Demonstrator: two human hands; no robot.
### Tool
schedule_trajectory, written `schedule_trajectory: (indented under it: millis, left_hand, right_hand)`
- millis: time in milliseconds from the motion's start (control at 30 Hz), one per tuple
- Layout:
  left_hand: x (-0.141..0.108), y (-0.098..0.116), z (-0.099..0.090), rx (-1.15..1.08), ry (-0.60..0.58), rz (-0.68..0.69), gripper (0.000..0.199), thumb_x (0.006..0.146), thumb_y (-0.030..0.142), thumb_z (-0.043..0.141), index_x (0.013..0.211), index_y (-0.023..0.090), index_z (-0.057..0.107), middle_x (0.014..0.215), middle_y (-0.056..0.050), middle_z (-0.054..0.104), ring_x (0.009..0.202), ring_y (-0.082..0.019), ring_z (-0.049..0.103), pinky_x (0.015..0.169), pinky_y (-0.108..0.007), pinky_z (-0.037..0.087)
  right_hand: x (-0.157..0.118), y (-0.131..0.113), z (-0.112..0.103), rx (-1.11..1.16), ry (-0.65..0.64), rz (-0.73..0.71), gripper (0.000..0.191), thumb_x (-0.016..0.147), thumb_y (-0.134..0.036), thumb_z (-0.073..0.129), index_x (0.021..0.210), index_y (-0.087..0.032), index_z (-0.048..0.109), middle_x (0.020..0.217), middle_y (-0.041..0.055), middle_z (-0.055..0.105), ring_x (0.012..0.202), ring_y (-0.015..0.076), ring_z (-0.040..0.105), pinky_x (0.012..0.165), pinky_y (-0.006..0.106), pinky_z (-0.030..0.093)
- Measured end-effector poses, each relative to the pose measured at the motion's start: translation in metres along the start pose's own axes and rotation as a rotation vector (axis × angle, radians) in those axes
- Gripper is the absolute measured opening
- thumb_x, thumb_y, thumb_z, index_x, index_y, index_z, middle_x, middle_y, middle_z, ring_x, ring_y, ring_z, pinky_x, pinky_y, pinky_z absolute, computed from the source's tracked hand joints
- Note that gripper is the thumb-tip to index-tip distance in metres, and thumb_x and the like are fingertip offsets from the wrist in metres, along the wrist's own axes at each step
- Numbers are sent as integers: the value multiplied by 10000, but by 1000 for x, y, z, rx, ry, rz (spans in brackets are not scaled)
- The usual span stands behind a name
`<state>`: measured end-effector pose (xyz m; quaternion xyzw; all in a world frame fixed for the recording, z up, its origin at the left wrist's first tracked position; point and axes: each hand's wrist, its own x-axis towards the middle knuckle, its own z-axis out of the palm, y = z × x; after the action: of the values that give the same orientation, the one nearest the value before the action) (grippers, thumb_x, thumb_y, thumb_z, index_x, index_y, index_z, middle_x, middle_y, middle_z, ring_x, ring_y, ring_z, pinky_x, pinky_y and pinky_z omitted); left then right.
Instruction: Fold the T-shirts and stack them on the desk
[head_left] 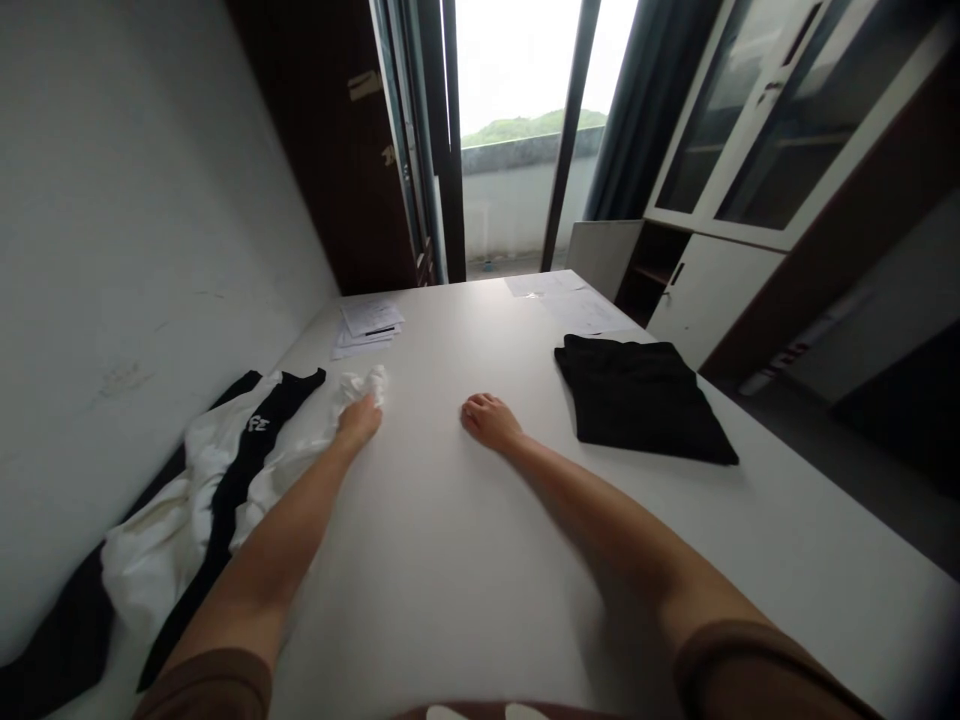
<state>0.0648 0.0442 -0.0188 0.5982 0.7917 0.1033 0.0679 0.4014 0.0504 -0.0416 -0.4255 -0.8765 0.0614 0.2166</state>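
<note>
My left hand (361, 420) is closed on the edge of a crumpled white garment (281, 465) on the left of the table. A wad of the white cloth (367, 380) sticks out past my fingers. My right hand (487, 418) rests palm down on the tabletop, its fingers a little bent and nothing visible in it. To its right, apart from it, lies a folded black garment (641, 395). Along the wall, black and white clothes (191, 500) lie in a loose heap, one black strip carrying a small white mark.
The white table (450, 560) runs along a wall on the left. Stacked papers (369, 325) with a dark pen lie at the far left, and flat sheets (574, 300) at the far right. Beyond are a window and a white cabinet (712, 290) with one lower door open.
</note>
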Motion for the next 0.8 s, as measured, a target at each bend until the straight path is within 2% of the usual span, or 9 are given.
schedule_trajectory:
  millis: [133, 200, 267, 333, 467, 567, 633, 733, 800]
  left_hand:
    - [-10, 108, 35, -372, -5, 123, 160, 859, 323, 647, 962, 210, 696, 969, -156, 742, 1044, -357, 675, 935, -426, 453]
    - [-22, 155, 49, -498, -83, 203, 161, 847, 282, 640, 969, 200, 706, 971, -158, 743, 1039, -348, 672, 947, -427, 453]
    - [-36, 188, 59, -543, -142, 301, 233, 816, 211, 627, 1029, 174, 714, 1041, -171, 740, 1056, -339, 662, 956, -417, 454]
    - [-46, 204, 64, -568, -190, 416, 274, 804, 174, 603, 1048, 161, 727, 1067, -156, 741, 1046, -316, 659, 956, -397, 460]
    - [-44, 185, 55, -654, -211, 507, 268, 863, 187, 528, 982, 192, 768, 977, -80, 756, 965, -259, 665, 939, -367, 474]
    - [-28, 147, 45, -479, 75, 365, 258, 880, 209, 552, 1037, 196, 755, 1117, -111, 725, 1105, -282, 619, 1034, -408, 419]
    - [-21, 122, 44, -311, 190, 307, 269, 865, 252, 618, 1102, 186, 727, 1228, -151, 672, 1205, -311, 560, 1083, -443, 375]
    - [-21, 98, 51, -191, 186, 347, 262, 852, 314, 676, 1077, 181, 701, 1225, -167, 639, 1208, -312, 538, 1077, -440, 377]
    - [-28, 93, 57, -173, 167, 434, 146, 879, 302, 643, 960, 190, 690, 1144, -148, 644, 1146, -291, 555, 1049, -418, 394]
  right_hand:
    - [38, 3, 16, 148, 97, 278, 308, 1030, -381, 496, 1093, -212, 745, 1178, 112, 705, 1142, 234, 588, 1005, 333, 398]
    - [51, 9, 22, 272, 186, 440, 314, 1034, -376, 474, 1082, -226, 746, 1129, 100, 727, 1080, 223, 623, 956, 314, 420]
    - [56, 20, 24, 419, 266, 534, 288, 1022, -351, 479, 1069, -241, 741, 1079, 78, 742, 1013, 212, 650, 903, 298, 440]
    - [56, 36, 22, 570, 319, 566, 229, 978, -341, 543, 1073, -247, 729, 1020, 52, 746, 940, 200, 660, 857, 289, 458]
    - [52, 59, 21, 751, 339, 558, 379, 833, -343, 710, 1199, -248, 680, 870, -6, 702, 769, 165, 624, 765, 275, 474]
    - [53, 61, 25, 679, 328, 520, 448, 763, -255, 743, 1207, -261, 684, 790, -27, 652, 731, 162, 579, 766, 280, 455]
    - [54, 58, 29, 646, 348, 503, 420, 758, -215, 715, 1173, -274, 699, 774, -31, 631, 735, 165, 559, 774, 287, 442]
    - [55, 54, 32, 746, 416, 481, 368, 772, -245, 669, 1137, -280, 703, 741, -42, 586, 719, 159, 529, 747, 281, 433]
    - [54, 54, 32, 954, 458, 463, 372, 775, -301, 659, 1145, -269, 685, 712, -51, 547, 694, 152, 505, 704, 270, 430]
